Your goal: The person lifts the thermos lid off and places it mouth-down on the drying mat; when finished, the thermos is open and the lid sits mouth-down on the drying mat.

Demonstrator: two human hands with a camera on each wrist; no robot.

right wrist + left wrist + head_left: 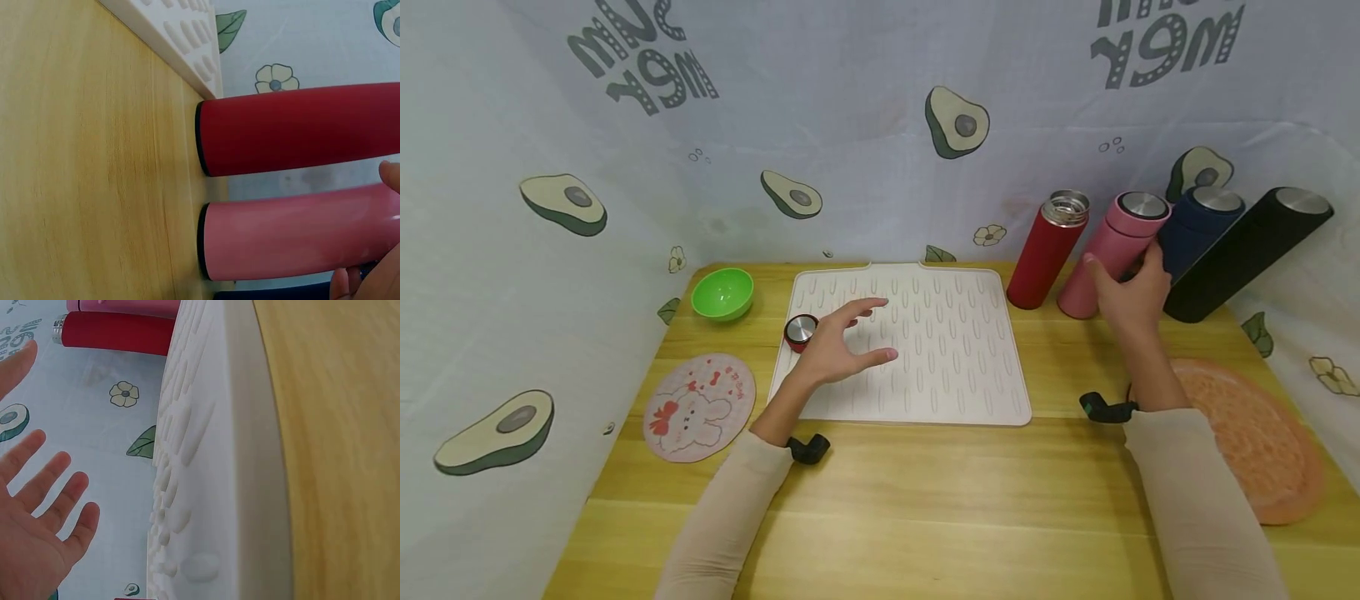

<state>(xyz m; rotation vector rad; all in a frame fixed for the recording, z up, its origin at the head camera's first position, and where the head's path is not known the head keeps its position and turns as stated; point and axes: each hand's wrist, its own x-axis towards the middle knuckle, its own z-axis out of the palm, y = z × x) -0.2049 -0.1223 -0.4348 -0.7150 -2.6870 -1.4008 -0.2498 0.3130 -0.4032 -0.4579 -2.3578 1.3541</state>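
My right hand [1135, 292] grips a pink thermos [1108, 254], thumb on its left side and fingers reaching round the right. The thermos stands upright on the table with its steel-topped lid on; in the right wrist view, the pink thermos [281, 240] has its black base at the tabletop. My left hand [835, 346] hovers over a white ribbed mat [940, 350], fingers spread and holding nothing. Just behind that hand, a red cap with a steel top [801, 331] lies on the mat's left part. A red thermos [1048, 250] without its lid stands left of the pink one.
Right of the pink thermos stand a blue thermos [1202, 225] and a tall black thermos [1247, 254]. A green bowl [722, 294] and a round pink bear mat [700, 408] lie at the left. An orange-brown round mat [1247, 442] lies under the right forearm. A printed cloth [865, 167] hangs behind.
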